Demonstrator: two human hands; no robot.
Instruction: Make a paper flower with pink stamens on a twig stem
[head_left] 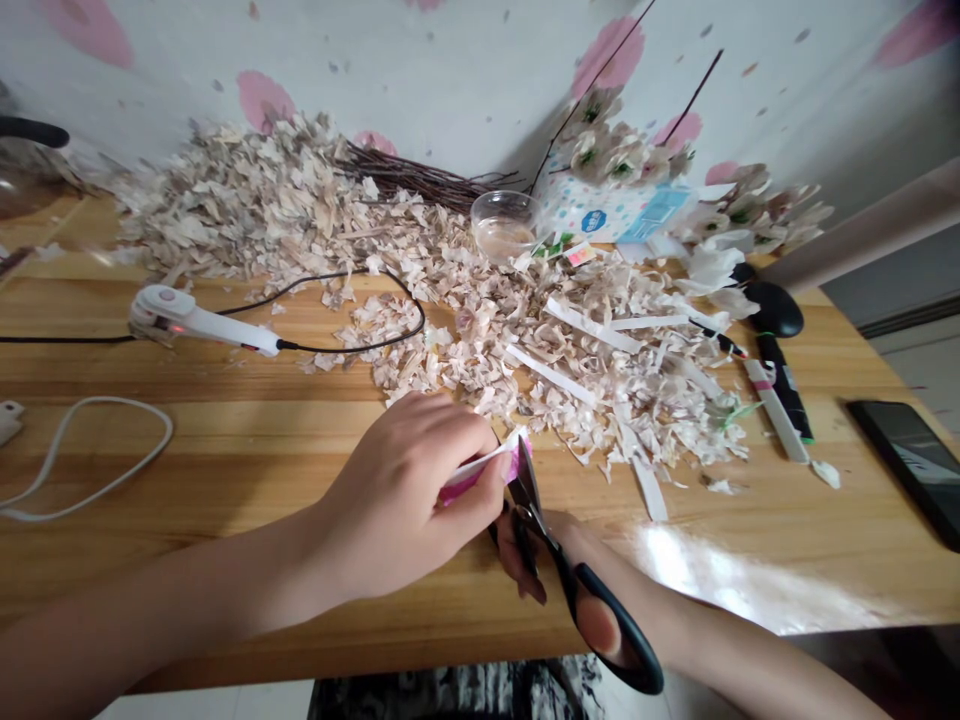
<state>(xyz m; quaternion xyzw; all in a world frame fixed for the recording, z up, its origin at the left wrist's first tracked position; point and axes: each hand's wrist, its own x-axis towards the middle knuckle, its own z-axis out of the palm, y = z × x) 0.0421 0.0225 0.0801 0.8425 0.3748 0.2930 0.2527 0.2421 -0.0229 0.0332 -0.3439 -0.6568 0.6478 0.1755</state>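
My left hand (409, 490) is closed on a folded pink and white piece of paper (519, 460), pinched between thumb and fingers. In my right hand (551, 550) is a pair of scissors (619, 640) with black handles, the thumb through one loop. Their metal blades are at the paper's right end, close beside my left thumb; I cannot tell whether they are cutting into it. Just beyond both hands lies a wide heap of pale petal-like scraps (465, 330), with white paper strips (551, 375) on top.
Behind stand a clear plastic cup (504, 225), a tissue box (600, 205) with cream flowers, and thin dark twigs (420, 180). A white corded device (202, 322) lies left, its black cable looping across. On the right are a black-handled tool (780, 370) and a phone (911, 460).
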